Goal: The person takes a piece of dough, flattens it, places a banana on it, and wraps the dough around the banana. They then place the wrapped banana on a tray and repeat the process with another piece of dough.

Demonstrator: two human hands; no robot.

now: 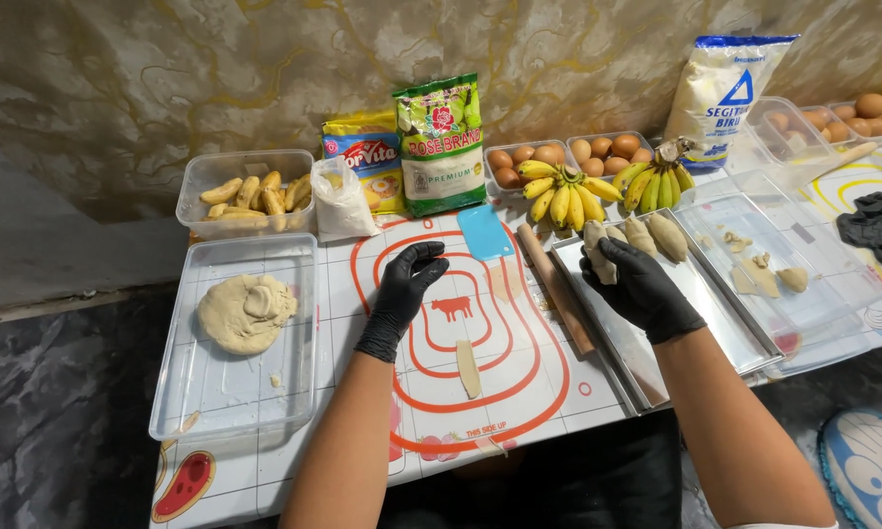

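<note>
Pale beige dough wraps the roll in the right hand: an oblong, matt lump, about banana-shaped, its upper end sticking out above the black glove. The right hand's fingers are clamped around its lower half, holding it just over the far left corner of the metal tray. Two more wrapped rolls of the same colour lie on that tray just beyond the held one, side by side, near its far edge.

The left hand, also in a black glove, rests on the white baking mat with red rings, fingers curled loosely and holding nothing; its fingertips touch the mat near the middle. A thin strip of dough lies on the mat nearer the front edge, apart from both hands. A wooden rolling pin lies between the mat's rings and the tray's left rim, and a blue scraper sits just beyond the left hand.

At the table's left side a clear plastic tray holds a flattened mound of dough. Behind it stands a tub of peeled bananas. Along the back edge are flour bags, egg tubs and two bunches of bananas
</note>
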